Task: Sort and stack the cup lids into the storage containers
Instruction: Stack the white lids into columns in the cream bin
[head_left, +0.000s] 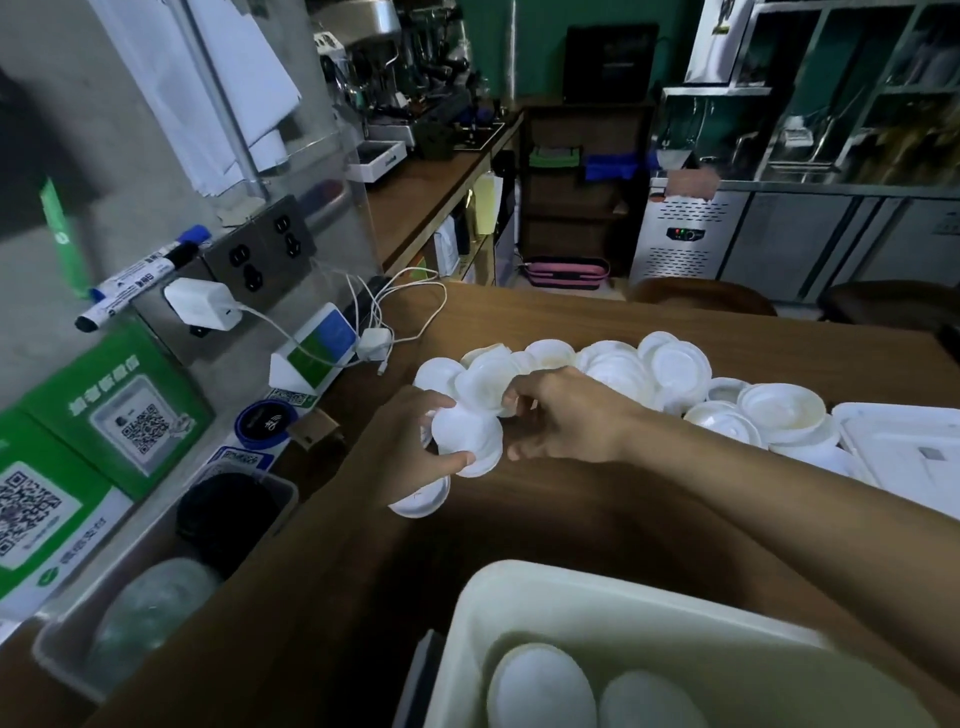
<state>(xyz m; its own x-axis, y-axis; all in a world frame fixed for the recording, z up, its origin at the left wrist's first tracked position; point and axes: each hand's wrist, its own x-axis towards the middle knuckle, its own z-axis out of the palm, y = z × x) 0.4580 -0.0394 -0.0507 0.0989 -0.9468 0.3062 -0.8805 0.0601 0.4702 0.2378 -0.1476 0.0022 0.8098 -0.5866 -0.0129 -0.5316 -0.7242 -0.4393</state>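
My left hand (402, 447) grips a small stack of white cup lids (467, 441) above the wooden table. My right hand (566, 415) is just to its right, with fingertips pinching another white lid (485, 382) at the edge of the pile. A long heap of loose white lids (649, 369) stretches across the table behind both hands. A cream storage container (519, 587) stands at the near edge and holds two stacks of white lids (540, 686).
A clear bin (156, 525) with black and clear lids sits low on the left. A white container lid (904, 447) lies at the right edge. Green QR-code signs (119, 410), chargers and white cables (384, 312) crowd the left wall.
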